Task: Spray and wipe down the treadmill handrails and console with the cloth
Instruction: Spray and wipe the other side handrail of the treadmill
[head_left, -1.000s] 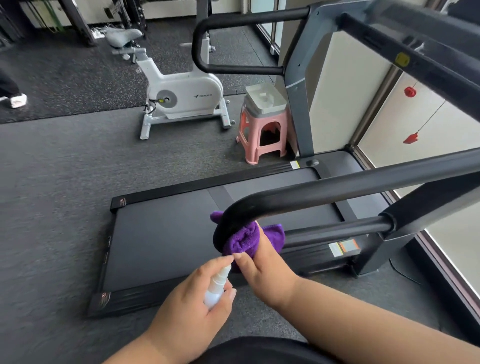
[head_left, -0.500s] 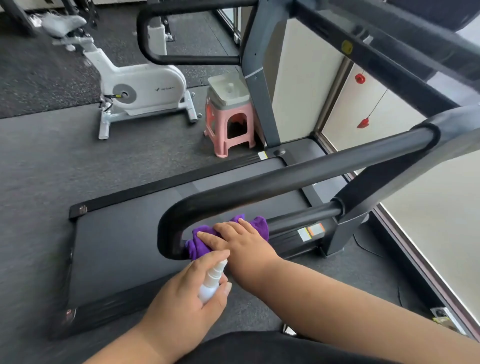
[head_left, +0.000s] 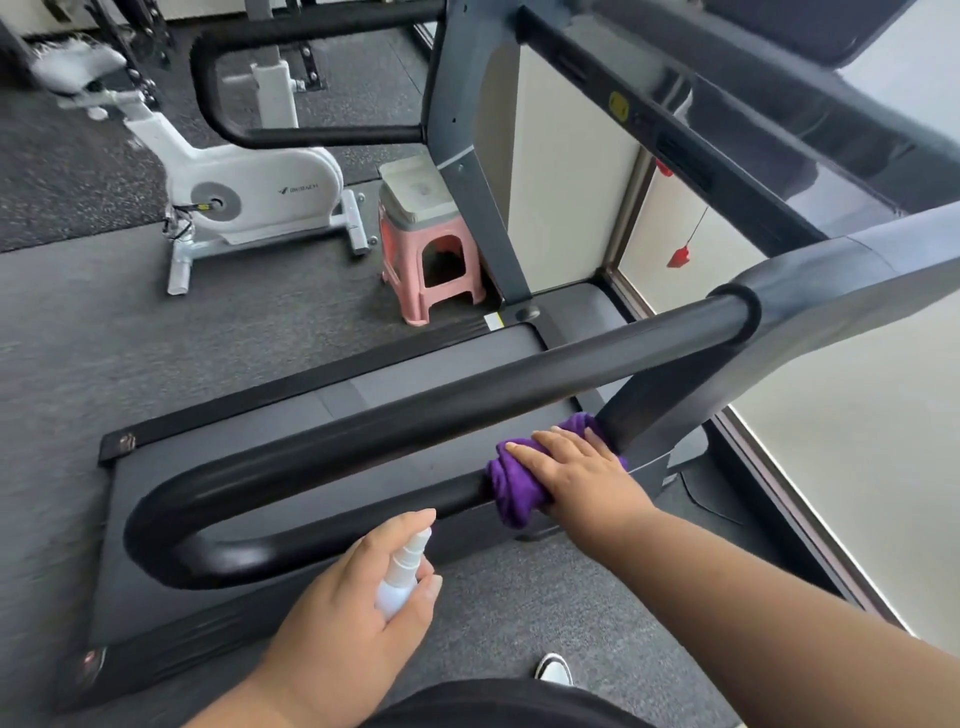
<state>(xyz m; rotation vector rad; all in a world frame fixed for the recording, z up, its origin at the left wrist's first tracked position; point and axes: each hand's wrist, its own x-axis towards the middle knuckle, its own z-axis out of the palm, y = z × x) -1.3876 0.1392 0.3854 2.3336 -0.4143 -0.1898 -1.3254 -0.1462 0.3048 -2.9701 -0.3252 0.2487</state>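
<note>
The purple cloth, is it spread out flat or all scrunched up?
Scrunched up. The purple cloth is bunched in folds around the lower handrail bar, pressed under the right hand.

console (head_left: 769, 31) cropped by top edge, exercise bike seat (head_left: 72, 65) blurred

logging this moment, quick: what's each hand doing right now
Left hand: holding the white spray bottle.
Right hand: pressing the purple cloth on the lower handrail bar, fingers mostly straight.
</note>
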